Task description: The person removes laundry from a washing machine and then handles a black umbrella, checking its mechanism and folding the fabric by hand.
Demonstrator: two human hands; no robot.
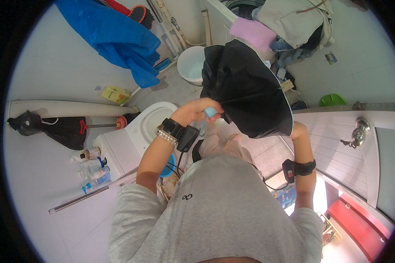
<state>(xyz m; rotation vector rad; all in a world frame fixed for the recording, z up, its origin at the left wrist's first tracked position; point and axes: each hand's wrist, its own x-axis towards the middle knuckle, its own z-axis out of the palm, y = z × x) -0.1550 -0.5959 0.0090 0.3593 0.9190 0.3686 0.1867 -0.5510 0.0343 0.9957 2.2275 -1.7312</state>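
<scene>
A partly spread umbrella is in front of me, its black canopy creased and edged with a pale rim. My left hand is closed around the umbrella's short light-blue handle, beside the gathered folds. At the canopy's lower right rim is my right hand; its fingers are hidden behind the cloth, so its grip cannot be made out. Black straps with small devices circle both wrists, and the left one also has a beaded bracelet.
A white toilet with several bottles on its tank stands left. Ahead are a white bucket and a washing machine heaped with clothes. A blue cloth hangs upper left; a white door stands right.
</scene>
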